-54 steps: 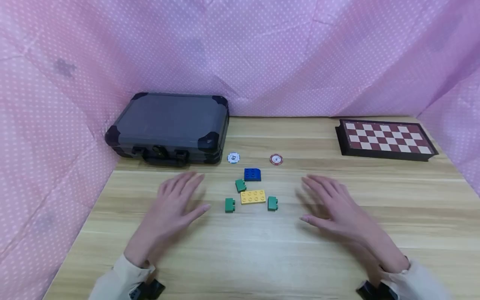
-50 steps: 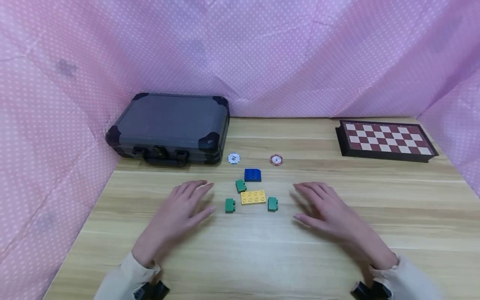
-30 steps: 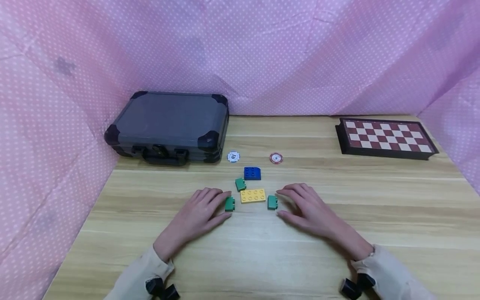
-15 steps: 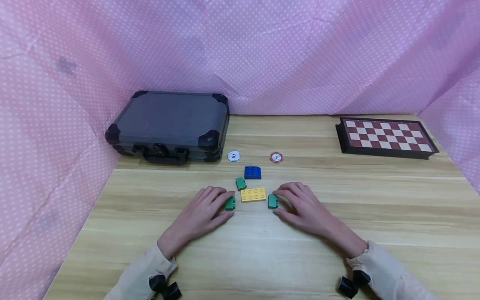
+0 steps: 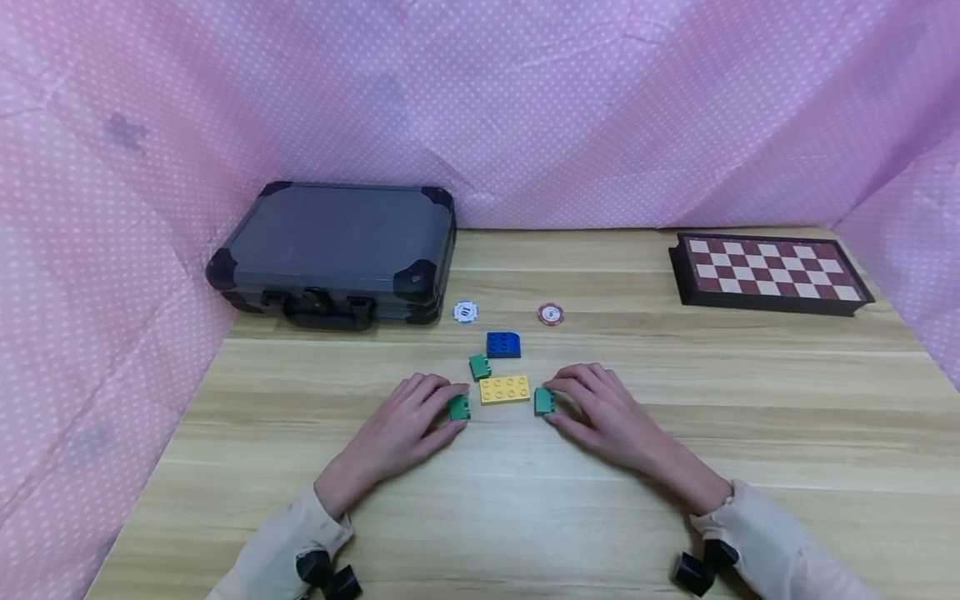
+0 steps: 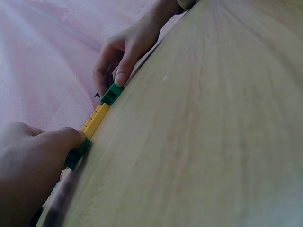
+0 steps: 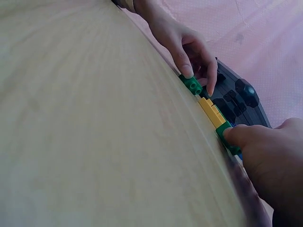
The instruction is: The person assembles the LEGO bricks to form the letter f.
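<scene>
Green bricks sit pinched in both hands on the counter: left hand (image 5: 408, 421) grips the left green brick (image 5: 459, 407), right hand (image 5: 600, 408) the right green brick (image 5: 544, 401). Between them the yellow plate (image 5: 505, 389) lies studs-up, its long axis running hand to hand. Both wrist views show thumbs on brick edges; such shallow pinches could slip.

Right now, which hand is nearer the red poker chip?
Right. The right hand lies just below the red poker chip, gripping a green brick; the left hand sits farther left.
</scene>
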`<control>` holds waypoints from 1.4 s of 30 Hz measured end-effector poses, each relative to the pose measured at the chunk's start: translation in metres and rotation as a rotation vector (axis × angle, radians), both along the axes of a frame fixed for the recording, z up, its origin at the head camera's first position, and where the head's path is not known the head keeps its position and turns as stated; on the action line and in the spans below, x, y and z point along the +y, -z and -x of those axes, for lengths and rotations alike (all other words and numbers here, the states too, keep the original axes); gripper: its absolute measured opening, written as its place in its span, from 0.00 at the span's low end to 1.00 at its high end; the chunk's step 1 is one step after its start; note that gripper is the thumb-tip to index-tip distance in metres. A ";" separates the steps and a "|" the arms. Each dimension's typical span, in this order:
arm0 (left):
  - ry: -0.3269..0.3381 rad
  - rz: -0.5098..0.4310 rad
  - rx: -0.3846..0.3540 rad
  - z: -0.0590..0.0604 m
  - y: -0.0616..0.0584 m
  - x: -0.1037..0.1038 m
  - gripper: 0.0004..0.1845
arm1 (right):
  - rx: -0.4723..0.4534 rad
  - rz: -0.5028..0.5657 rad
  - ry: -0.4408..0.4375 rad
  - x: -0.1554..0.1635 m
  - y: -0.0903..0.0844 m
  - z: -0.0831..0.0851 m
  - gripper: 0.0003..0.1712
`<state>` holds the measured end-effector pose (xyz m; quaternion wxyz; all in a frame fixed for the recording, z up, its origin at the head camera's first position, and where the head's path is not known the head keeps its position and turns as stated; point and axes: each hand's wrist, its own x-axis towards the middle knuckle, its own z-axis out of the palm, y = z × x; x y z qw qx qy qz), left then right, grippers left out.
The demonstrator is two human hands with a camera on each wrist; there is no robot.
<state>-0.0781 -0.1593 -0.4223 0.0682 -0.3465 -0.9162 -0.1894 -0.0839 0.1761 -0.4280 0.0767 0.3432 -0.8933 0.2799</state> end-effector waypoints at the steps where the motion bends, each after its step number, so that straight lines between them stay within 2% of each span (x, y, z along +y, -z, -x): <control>1: -0.001 -0.007 0.002 0.000 0.000 0.000 0.24 | 0.001 0.001 -0.001 0.000 0.000 0.000 0.24; 11: -0.010 -0.060 0.021 -0.002 0.002 0.001 0.22 | 0.007 0.010 -0.006 -0.002 0.000 0.001 0.25; 34: -0.033 -0.249 -0.202 -0.005 0.004 0.010 0.20 | 0.018 0.029 -0.007 0.002 0.003 0.003 0.26; 42: -0.035 -0.275 -0.257 -0.007 0.005 0.014 0.21 | 0.025 0.044 -0.018 0.002 0.005 0.003 0.26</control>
